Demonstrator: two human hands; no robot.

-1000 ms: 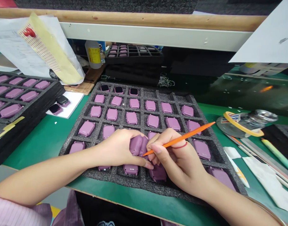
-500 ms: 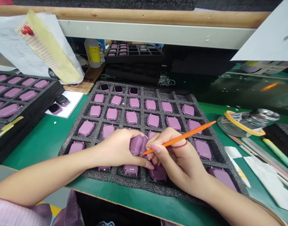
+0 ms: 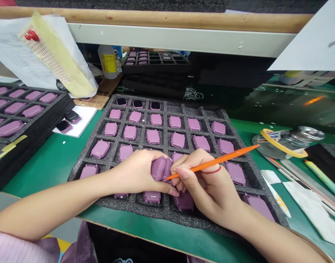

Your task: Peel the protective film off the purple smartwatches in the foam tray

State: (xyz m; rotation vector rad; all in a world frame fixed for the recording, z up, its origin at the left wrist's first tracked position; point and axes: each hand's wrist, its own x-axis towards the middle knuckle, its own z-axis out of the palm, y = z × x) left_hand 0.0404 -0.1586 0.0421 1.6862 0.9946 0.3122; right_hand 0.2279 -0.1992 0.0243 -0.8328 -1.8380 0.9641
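My left hand (image 3: 144, 171) is closed around purple smartwatch cases (image 3: 158, 168); two seem to lie side by side between its thumb and fingers. In my right hand (image 3: 204, 179) an orange pointed stick (image 3: 225, 159) is pinched like a pen. Its tip touches or lies right at the cases in my left hand. Beneath both hands is a dark grey foam tray (image 3: 167, 215) divided into compartments. Most compartments in view hold a purple watch case (image 3: 153, 136), back side up; a few at the far edge show black screens. My hands hide part of the tray.
Another foam tray of watch cases (image 3: 15, 107) stands at the left, beside two watches on white paper (image 3: 83, 118). At the right lie a glass bottle (image 3: 282, 142) with a yellow ring, white wipes (image 3: 307, 201) and several sticks. A shelf edge (image 3: 184, 38) crosses above.
The orange stick's rear end has swung slightly right and down, and my right hand has shifted a little to the right. My left hand looks unmoved.
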